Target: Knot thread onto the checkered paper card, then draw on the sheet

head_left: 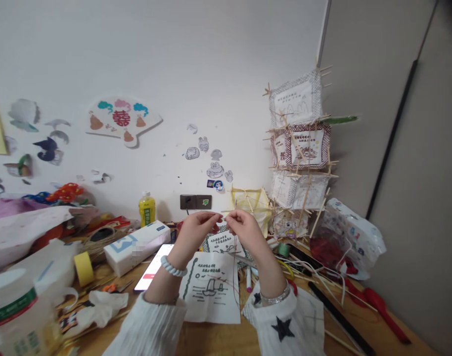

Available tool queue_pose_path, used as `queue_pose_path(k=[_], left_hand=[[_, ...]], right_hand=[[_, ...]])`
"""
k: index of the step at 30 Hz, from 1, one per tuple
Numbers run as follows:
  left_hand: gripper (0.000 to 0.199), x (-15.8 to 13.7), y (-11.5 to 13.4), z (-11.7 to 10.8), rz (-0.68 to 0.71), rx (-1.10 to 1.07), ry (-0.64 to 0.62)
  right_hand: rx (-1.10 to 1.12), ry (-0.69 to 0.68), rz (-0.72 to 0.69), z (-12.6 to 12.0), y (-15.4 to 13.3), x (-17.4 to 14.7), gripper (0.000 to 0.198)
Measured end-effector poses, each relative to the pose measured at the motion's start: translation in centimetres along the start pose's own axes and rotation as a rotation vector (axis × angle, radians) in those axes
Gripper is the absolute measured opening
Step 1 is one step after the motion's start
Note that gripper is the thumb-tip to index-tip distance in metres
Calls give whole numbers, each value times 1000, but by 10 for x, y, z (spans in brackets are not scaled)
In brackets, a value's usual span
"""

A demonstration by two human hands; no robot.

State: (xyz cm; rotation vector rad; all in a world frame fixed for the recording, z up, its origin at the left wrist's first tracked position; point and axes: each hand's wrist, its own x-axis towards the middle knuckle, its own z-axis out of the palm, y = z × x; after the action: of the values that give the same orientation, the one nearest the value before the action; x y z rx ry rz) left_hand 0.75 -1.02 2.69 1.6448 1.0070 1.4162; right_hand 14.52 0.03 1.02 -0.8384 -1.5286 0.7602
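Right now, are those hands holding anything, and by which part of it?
Cannot tell: the left hand and right hand both pinch, and red thread shows below, but anything gripped is too small to make out.

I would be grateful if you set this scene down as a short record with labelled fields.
Left hand: raised, thumb and fingers together, close to the right hand
Right hand: raised, fingertips together; anything pinched is too small to tell
Below hands: white sheet with a boat drawing
Beside left forearm: phone, screen lit
Left side: white box, yellow tape roll
Right rear: tower of sticks and paper panels
Wall: fan-shaped cutout
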Motion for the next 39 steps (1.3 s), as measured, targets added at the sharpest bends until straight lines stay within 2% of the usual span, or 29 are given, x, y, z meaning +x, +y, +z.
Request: queue_pose_path(k=[5, 11, 15, 23, 35, 39], left_hand=[[20, 0, 1, -3, 10, 42, -6], [22, 1, -1, -4, 38, 70, -58], [25, 0, -2, -2, 74, 105, -78], [26, 1, -3, -1, 86, 116, -107], [23, 1, -2, 4, 91, 119, -13], [21, 1, -3, 5, 77, 33, -32]], right_hand=[[-11, 12, -16, -1, -1, 0, 13], [-24, -61, -37, 1, 0, 0, 16], [-27, -29, -28, 3, -1, 0, 16], [-41, -50, -21, 3, 0, 0, 14], [-27, -28, -16, 4, 1, -1, 14], [128, -93, 53, 4, -3, -4, 18]])
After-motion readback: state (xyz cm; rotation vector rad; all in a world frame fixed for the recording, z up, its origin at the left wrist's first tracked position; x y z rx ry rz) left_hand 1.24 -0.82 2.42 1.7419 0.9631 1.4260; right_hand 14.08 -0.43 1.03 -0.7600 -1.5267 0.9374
